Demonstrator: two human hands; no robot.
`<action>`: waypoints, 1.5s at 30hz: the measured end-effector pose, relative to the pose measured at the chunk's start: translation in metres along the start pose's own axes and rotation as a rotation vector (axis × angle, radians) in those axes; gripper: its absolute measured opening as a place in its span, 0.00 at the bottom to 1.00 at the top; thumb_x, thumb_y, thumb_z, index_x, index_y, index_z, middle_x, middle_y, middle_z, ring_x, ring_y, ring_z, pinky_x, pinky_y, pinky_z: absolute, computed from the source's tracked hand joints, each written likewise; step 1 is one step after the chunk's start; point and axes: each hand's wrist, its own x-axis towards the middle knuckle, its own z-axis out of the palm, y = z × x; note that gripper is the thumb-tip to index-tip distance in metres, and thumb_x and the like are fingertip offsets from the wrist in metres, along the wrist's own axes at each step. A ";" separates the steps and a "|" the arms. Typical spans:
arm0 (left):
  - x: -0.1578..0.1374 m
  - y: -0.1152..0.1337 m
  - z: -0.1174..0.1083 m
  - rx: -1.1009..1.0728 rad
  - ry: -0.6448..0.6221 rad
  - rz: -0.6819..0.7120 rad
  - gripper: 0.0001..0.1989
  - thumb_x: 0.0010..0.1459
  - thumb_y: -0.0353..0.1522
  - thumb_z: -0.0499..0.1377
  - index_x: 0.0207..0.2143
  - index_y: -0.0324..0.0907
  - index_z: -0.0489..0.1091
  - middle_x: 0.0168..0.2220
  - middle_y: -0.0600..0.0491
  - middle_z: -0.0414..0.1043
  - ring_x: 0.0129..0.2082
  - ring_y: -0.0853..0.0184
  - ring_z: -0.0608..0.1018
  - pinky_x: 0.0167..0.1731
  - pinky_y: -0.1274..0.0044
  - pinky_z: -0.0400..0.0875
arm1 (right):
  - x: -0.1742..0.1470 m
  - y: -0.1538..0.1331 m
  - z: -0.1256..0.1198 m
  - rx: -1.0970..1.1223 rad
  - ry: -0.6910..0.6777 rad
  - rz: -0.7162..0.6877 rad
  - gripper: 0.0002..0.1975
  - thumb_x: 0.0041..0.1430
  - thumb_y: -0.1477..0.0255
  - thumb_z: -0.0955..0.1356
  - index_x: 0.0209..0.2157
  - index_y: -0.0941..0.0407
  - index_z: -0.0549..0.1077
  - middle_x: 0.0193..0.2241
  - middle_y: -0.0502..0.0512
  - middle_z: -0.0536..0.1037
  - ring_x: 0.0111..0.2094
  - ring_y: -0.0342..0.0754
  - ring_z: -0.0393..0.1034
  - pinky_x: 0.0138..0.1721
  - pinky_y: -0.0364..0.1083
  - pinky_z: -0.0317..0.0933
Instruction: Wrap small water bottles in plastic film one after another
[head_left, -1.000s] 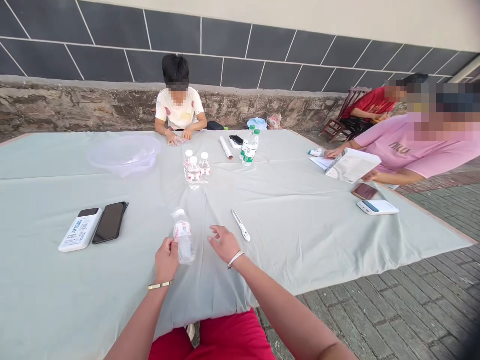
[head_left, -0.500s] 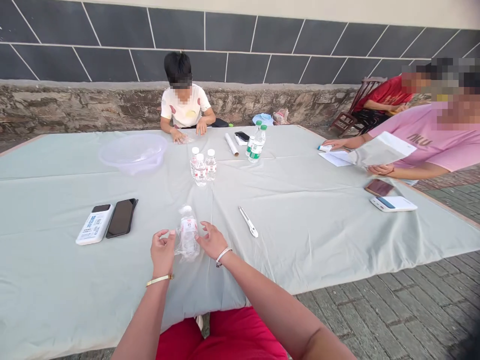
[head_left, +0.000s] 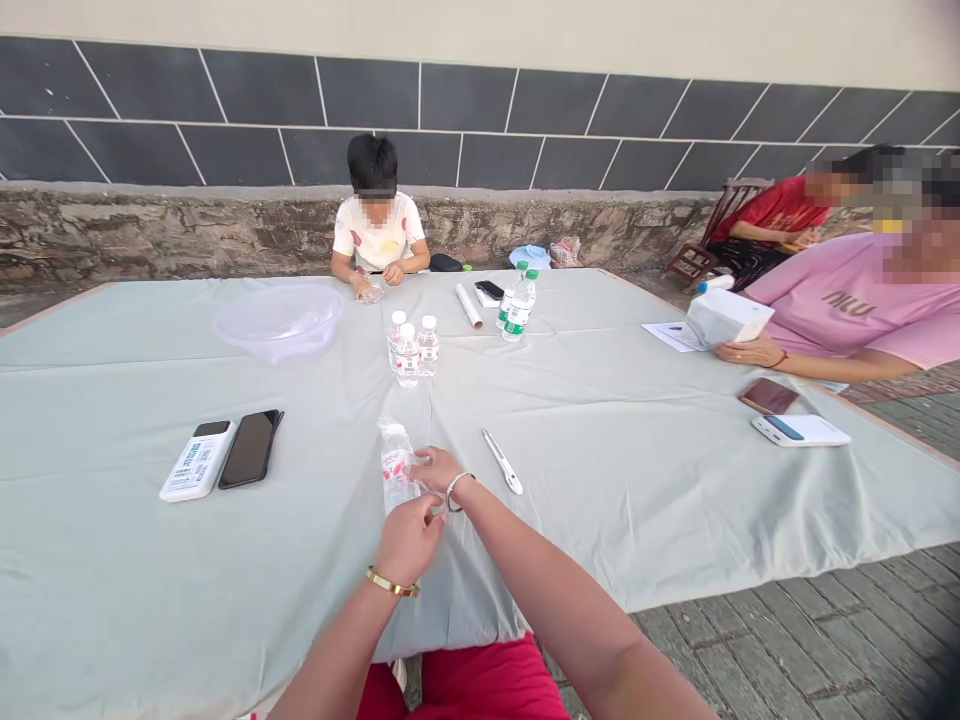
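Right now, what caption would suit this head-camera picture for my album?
Both hands, right hand and left hand, close around a small water bottle on a pale green tablecloth.

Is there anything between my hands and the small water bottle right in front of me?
Nothing visible. The right hand is already on the small water bottle, fingers against its side. The left hand sits just below it, by the right wrist. The pen lies apart, to the right.
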 end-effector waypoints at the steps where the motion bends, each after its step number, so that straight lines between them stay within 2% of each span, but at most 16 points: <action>1: -0.002 -0.002 -0.004 0.011 -0.012 -0.006 0.08 0.51 0.33 0.57 0.34 0.45 0.73 0.23 0.57 0.70 0.23 0.67 0.71 0.28 0.76 0.61 | 0.003 0.003 0.001 0.004 0.019 -0.008 0.19 0.44 0.68 0.72 0.41 0.57 0.73 0.30 0.52 0.76 0.26 0.43 0.68 0.28 0.41 0.62; 4: -0.002 -0.011 -0.023 0.052 0.067 -0.075 0.12 0.54 0.39 0.54 0.37 0.46 0.73 0.27 0.55 0.72 0.26 0.66 0.72 0.31 0.74 0.65 | 0.008 0.014 0.007 0.029 0.089 -0.036 0.06 0.51 0.70 0.67 0.31 0.57 0.74 0.22 0.48 0.73 0.22 0.41 0.65 0.26 0.40 0.59; 7: 0.010 -0.019 -0.035 0.153 0.280 -0.105 0.16 0.55 0.43 0.53 0.39 0.45 0.72 0.39 0.50 0.72 0.37 0.61 0.74 0.39 0.71 0.67 | 0.007 0.019 0.012 0.058 0.201 -0.067 0.08 0.55 0.70 0.62 0.30 0.57 0.72 0.22 0.48 0.72 0.23 0.42 0.64 0.26 0.40 0.59; 9: 0.021 -0.023 -0.032 0.187 0.335 -0.099 0.19 0.54 0.43 0.54 0.44 0.44 0.70 0.48 0.46 0.68 0.48 0.57 0.71 0.46 0.69 0.65 | 0.005 0.019 0.011 0.076 0.287 -0.096 0.11 0.58 0.69 0.59 0.33 0.56 0.70 0.26 0.50 0.73 0.27 0.43 0.65 0.29 0.41 0.60; 11: 0.029 -0.026 -0.023 0.151 0.283 -0.130 0.24 0.52 0.42 0.57 0.50 0.43 0.66 0.52 0.43 0.65 0.51 0.56 0.69 0.48 0.68 0.63 | 0.003 0.019 0.006 0.086 0.348 -0.120 0.13 0.60 0.67 0.57 0.35 0.56 0.69 0.28 0.51 0.73 0.29 0.44 0.66 0.32 0.42 0.61; 15: 0.035 -0.033 -0.008 0.059 0.189 -0.212 0.27 0.53 0.42 0.55 0.55 0.43 0.60 0.49 0.44 0.69 0.37 0.63 0.75 0.40 0.70 0.67 | 0.001 0.024 -0.006 0.063 0.396 -0.130 0.16 0.59 0.62 0.60 0.43 0.56 0.67 0.35 0.54 0.73 0.33 0.45 0.68 0.37 0.44 0.61; 17: 0.035 -0.038 -0.008 0.032 0.180 -0.226 0.26 0.54 0.41 0.54 0.55 0.43 0.59 0.46 0.46 0.71 0.32 0.66 0.75 0.37 0.72 0.68 | 0.003 0.028 -0.007 -0.002 0.331 -0.120 0.22 0.55 0.58 0.65 0.47 0.56 0.66 0.36 0.55 0.73 0.33 0.46 0.68 0.37 0.44 0.61; 19: 0.035 -0.042 -0.010 0.003 0.169 -0.232 0.26 0.54 0.41 0.54 0.55 0.43 0.59 0.45 0.48 0.71 0.30 0.68 0.75 0.36 0.73 0.69 | 0.007 0.031 -0.004 -0.071 0.230 -0.121 0.22 0.51 0.58 0.68 0.43 0.57 0.69 0.31 0.53 0.74 0.31 0.46 0.68 0.35 0.44 0.60; 21: 0.035 -0.046 -0.014 -0.029 0.155 -0.234 0.26 0.54 0.40 0.55 0.54 0.43 0.60 0.44 0.48 0.72 0.28 0.69 0.75 0.34 0.74 0.69 | 0.010 0.034 0.002 -0.093 0.179 -0.136 0.14 0.53 0.60 0.66 0.35 0.57 0.71 0.25 0.50 0.72 0.27 0.45 0.66 0.31 0.42 0.58; 24: 0.034 -0.050 -0.018 -0.087 0.136 -0.245 0.24 0.55 0.39 0.54 0.54 0.43 0.60 0.43 0.49 0.72 0.28 0.70 0.75 0.30 0.76 0.69 | 0.013 0.035 0.007 -0.075 0.233 -0.154 0.11 0.58 0.65 0.61 0.27 0.55 0.69 0.22 0.48 0.71 0.26 0.43 0.64 0.29 0.41 0.56; 29: 0.036 -0.046 -0.019 -0.158 0.121 -0.259 0.23 0.55 0.36 0.54 0.54 0.45 0.60 0.47 0.48 0.69 0.30 0.71 0.74 0.29 0.78 0.69 | 0.010 0.037 0.003 -0.090 0.350 -0.142 0.11 0.59 0.66 0.59 0.28 0.55 0.68 0.25 0.49 0.72 0.28 0.44 0.64 0.32 0.42 0.56; 34: 0.038 -0.042 -0.017 -0.190 0.112 -0.267 0.23 0.54 0.34 0.54 0.53 0.43 0.61 0.45 0.48 0.70 0.30 0.70 0.74 0.28 0.79 0.69 | 0.003 0.033 0.000 -0.067 0.381 -0.114 0.17 0.63 0.62 0.55 0.43 0.56 0.67 0.36 0.55 0.75 0.32 0.45 0.69 0.34 0.43 0.59; 37: 0.036 -0.046 -0.014 -0.198 0.111 -0.250 0.24 0.55 0.36 0.54 0.54 0.43 0.60 0.46 0.47 0.70 0.30 0.70 0.75 0.28 0.79 0.69 | 0.003 0.025 0.003 -0.156 0.372 -0.182 0.27 0.56 0.54 0.63 0.52 0.55 0.62 0.45 0.59 0.72 0.37 0.46 0.69 0.36 0.43 0.59; 38: 0.036 -0.048 -0.013 -0.197 0.111 -0.244 0.24 0.55 0.36 0.53 0.55 0.43 0.60 0.46 0.47 0.70 0.30 0.70 0.75 0.28 0.79 0.69 | 0.005 0.023 0.004 -0.216 0.354 -0.193 0.27 0.54 0.54 0.65 0.50 0.55 0.64 0.43 0.58 0.73 0.37 0.47 0.69 0.35 0.43 0.58; 41: 0.037 -0.052 -0.012 -0.177 0.113 -0.232 0.24 0.56 0.36 0.52 0.55 0.42 0.59 0.46 0.46 0.70 0.31 0.69 0.76 0.28 0.78 0.70 | 0.011 0.024 0.002 -0.341 0.325 -0.156 0.13 0.59 0.60 0.63 0.36 0.54 0.70 0.28 0.52 0.75 0.30 0.45 0.68 0.29 0.41 0.53; 45: 0.042 -0.044 -0.012 -0.089 0.161 -0.215 0.23 0.55 0.33 0.53 0.54 0.44 0.61 0.50 0.46 0.69 0.39 0.67 0.76 0.37 0.76 0.70 | 0.018 0.034 -0.004 -0.336 0.424 -0.096 0.14 0.64 0.68 0.57 0.29 0.55 0.68 0.23 0.51 0.72 0.25 0.45 0.65 0.26 0.42 0.48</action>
